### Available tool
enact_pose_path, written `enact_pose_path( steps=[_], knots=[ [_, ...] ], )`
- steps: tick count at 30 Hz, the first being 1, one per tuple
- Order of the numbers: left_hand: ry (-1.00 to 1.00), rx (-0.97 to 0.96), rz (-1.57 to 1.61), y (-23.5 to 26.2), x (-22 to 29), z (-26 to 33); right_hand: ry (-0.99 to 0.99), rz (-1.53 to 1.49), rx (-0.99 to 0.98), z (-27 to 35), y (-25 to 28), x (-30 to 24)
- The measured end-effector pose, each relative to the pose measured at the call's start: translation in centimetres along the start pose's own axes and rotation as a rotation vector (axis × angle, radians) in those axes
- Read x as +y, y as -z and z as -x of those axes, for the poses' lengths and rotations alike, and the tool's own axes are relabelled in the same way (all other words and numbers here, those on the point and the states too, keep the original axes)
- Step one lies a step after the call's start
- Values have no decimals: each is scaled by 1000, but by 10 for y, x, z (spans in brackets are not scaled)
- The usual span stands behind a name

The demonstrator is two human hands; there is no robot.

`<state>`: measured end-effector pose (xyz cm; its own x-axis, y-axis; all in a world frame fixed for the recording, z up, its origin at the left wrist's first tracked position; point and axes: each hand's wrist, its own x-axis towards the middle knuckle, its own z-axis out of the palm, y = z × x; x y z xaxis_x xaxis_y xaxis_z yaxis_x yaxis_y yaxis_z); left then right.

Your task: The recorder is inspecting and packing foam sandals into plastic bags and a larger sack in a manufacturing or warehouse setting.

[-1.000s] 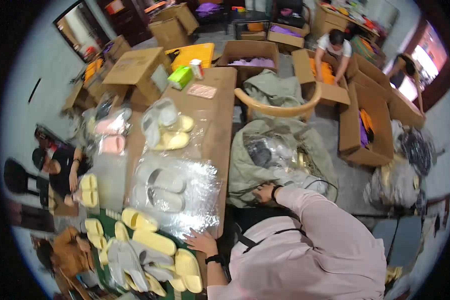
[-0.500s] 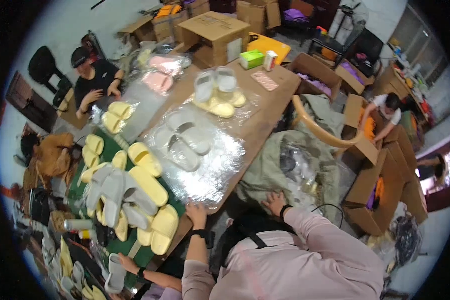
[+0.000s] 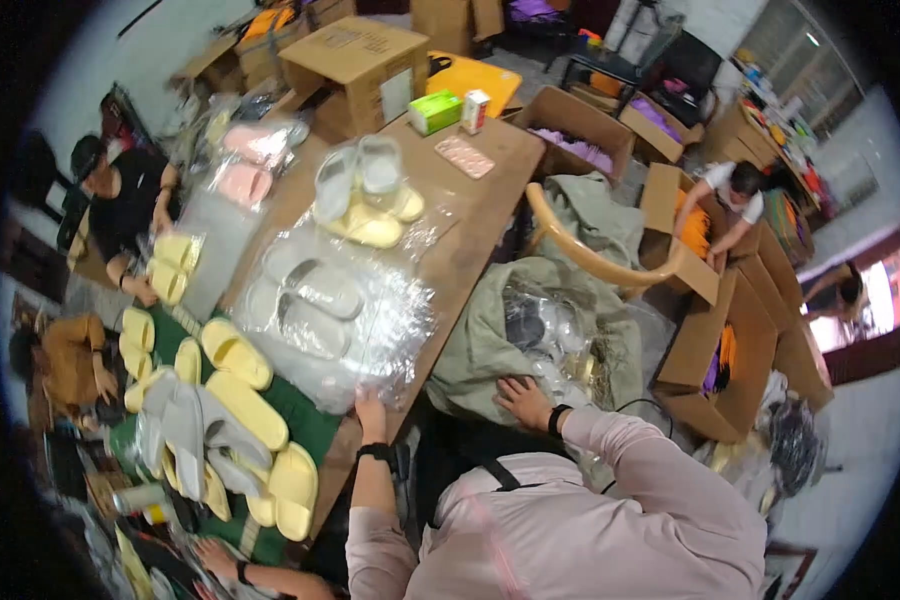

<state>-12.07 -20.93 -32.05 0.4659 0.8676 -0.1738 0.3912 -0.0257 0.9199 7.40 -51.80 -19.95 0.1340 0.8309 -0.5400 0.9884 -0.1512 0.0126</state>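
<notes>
We see a long brown table (image 3: 470, 240) with lots of slippers on it. The left hand (image 3: 371, 410) is at the near edge of the table. Its fingers pinch the edge of a clear plastic bag (image 3: 335, 315) with white slippers (image 3: 305, 300) inside. The bag lies flat in the middle of the table.

The right hand (image 3: 523, 398) is off the table, to the right. It lies flat with fingers spread on a big grey-green sack (image 3: 490, 340) full of clear bags.

Yellow slippers (image 3: 240, 385) and grey slippers (image 3: 185, 430) sit on a green mat on the near left. Farther away on the table are more bagged slippers (image 3: 370, 190) and a green box (image 3: 435, 112). Other people work on the left side and by the cardboard boxes (image 3: 730, 340) on the right.
</notes>
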Motion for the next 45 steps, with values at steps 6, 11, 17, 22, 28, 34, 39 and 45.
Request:
enact_pose_path(
  steps=[6,11,17,22,28,34,39,45],
  knots=[
    [102,75,-3,-29,90,51,234,72,114,-18,-43,22],
    [212,192,-114,-20,82,180,395,235,-299,-58,-34,7],
    [769,-562,-139,-8,22,367,749,268,-282,-85,-14,-44],
    [850,-212,80,-28,29,453,889,439,-526,-83,-8,-117],
    [942,187,304,-61,28,558,1225,611,-630,-37,-51,-225],
    [965,438,421,-71,16,660,1310,1003,-926,54,-114,-347],
    [943,493,410,-95,-4,728,1449,1236,-948,134,-125,-432],
    [1161,962,410,-72,-59,836,1486,1288,-937,151,-178,-515]
  ],
)
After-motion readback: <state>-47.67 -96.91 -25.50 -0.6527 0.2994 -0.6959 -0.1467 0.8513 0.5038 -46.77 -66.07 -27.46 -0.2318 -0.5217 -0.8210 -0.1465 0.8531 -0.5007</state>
